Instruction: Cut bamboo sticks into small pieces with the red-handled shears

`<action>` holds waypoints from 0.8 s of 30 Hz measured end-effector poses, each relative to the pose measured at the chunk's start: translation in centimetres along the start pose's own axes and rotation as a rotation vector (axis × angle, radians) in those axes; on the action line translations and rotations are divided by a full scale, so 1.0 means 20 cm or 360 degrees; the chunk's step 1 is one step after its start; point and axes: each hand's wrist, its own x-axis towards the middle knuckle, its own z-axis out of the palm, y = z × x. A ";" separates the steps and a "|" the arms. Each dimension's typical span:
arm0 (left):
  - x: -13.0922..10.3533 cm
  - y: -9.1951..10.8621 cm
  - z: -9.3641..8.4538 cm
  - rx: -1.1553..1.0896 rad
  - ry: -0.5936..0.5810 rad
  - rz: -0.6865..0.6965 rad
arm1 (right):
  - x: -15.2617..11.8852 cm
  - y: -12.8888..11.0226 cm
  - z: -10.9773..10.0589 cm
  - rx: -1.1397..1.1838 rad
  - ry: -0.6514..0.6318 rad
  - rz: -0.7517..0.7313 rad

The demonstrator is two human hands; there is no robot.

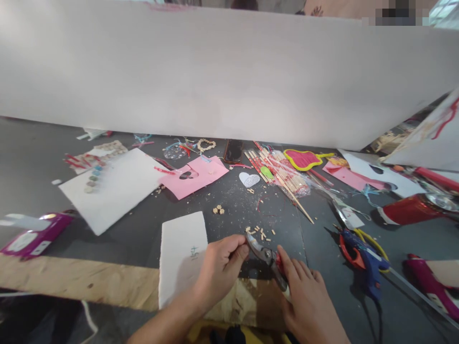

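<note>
My right hand (304,291) is wrapped around the handles of a pair of pruning shears (267,255) with red on the grip. The curved blades point up and left, towards the fingertips of my left hand (217,265). Those fingers are pinched together beside the blade tips; whatever small thing they hold is hidden. Just beyond the blades lie several short cut pieces of wooden stick (263,234) on the dark tabletop. A small cluster of joined wooden bits (218,209) sits farther back. Partly behind my left hand is a white card (181,258) with handwritten marks.
Wooden sticks (287,174) lie at the back, near a phone (233,151) and pink paper (193,179). To the right are a blue glue gun (369,267), scissors (353,253) and a red can (412,209). A white panel (215,76) stands behind everything.
</note>
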 end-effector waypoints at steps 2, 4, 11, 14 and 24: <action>0.00 0.00 0.00 -0.0057 -0.0017 0.0011 | 0.00 0.00 0.00 0.0018 -0.0009 -0.0043; 0.00 0.01 -0.01 -0.0081 -0.0036 0.0014 | -0.01 -0.01 0.00 0.0021 -0.0002 -0.0067; 0.00 0.03 -0.04 -0.0083 -0.0098 0.0011 | -0.01 -0.02 -0.03 0.0071 0.0049 -0.0042; 0.00 0.04 -0.04 -0.0076 -0.0102 0.0022 | -0.01 -0.02 -0.03 0.0144 0.0059 -0.0051; 0.00 0.04 -0.02 -0.0077 -0.0087 -0.0156 | -0.02 0.00 0.01 0.0125 -0.0022 0.0017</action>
